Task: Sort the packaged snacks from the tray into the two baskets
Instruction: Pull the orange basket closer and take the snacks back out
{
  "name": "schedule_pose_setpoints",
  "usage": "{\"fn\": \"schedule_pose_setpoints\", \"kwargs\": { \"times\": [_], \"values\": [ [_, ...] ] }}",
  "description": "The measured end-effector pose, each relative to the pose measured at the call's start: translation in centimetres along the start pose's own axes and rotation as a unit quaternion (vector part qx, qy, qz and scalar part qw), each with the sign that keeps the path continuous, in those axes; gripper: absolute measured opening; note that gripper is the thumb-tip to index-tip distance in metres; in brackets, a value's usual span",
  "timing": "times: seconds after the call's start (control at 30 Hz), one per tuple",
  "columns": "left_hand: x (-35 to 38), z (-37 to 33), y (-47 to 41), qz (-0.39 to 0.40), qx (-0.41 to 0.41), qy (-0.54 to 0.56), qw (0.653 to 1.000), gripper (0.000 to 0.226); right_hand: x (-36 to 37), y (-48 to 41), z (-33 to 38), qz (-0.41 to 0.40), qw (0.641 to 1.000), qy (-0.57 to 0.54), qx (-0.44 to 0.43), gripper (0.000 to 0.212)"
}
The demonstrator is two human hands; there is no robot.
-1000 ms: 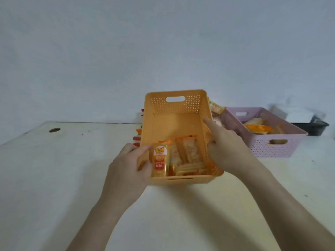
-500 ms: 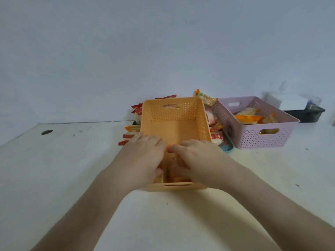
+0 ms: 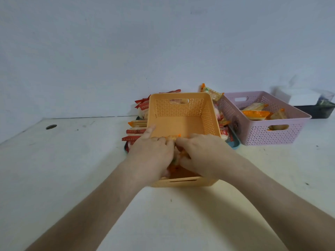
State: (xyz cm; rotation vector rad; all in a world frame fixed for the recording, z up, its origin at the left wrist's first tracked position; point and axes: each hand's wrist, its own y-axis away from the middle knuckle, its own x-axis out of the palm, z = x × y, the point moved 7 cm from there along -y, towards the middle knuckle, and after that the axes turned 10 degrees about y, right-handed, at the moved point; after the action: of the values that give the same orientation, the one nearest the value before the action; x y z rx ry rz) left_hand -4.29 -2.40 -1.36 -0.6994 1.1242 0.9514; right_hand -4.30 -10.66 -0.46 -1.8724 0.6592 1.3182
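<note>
Gripping snack packets (image 3: 178, 155) inside orange basket (image 3: 181, 110): left hand (image 3: 154, 153), right hand (image 3: 201, 153) palms-down.

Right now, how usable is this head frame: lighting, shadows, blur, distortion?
Head view: light soft and even, no glare, only faint shadows on the table. Head view: the wide angle stretches both forearms toward the lower corners. Head view: print on the red packets is too soft to read; left hand and right hand cover most of the basket packets in the orange basket.

Head-worn wide-angle view, forward and down, close over the orange basket (image 3: 178, 110).
</note>
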Motion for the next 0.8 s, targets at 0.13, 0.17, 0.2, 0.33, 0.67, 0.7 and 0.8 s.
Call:
{"fn": "schedule_pose_setpoints", "kwargs": {
  "times": [0.13,0.17,0.2,0.33,0.67,0.7,0.8],
  "values": [
    [0.9,0.4,-0.8,0.068,-0.007,-0.012,0.998,0.084,-0.5,0.0,-0.2,-0.020,0.998,-0.051,0.003,0.015],
    [1.2,0.5,-1.1,0.088,-0.009,-0.011,0.996,0.083,-0.7,0.1,-0.2,-0.021,0.998,-0.066,0.002,0.020],
    [1.2,0.4,-1.5,0.108,-0.008,-0.007,0.994,0.080,-0.9,0.2,-0.2,-0.025,0.997,-0.077,0.002,0.026],
    [1.0,0.2,-2.7,0.196,-0.034,0.090,0.976,0.087,-0.8,0.7,-0.4,-0.049,0.995,-0.091,0.011,0.039],
    [-1.7,-0.1,-2.3,0.044,0.012,0.080,0.996,0.068,-2.0,1.9,-2.8,-0.169,0.972,-0.119,0.114,0.020],
    [-1.9,-0.1,-2.0,0.036,0.016,0.078,0.996,0.068,-2.0,2.2,-3.1,-0.181,0.968,-0.113,0.135,0.019],
    [-2.2,-0.1,-1.3,0.016,0.023,0.107,0.994,0.070,-2.3,2.6,-3.3,-0.198,0.962,-0.066,0.178,0.019]
  ]
}}
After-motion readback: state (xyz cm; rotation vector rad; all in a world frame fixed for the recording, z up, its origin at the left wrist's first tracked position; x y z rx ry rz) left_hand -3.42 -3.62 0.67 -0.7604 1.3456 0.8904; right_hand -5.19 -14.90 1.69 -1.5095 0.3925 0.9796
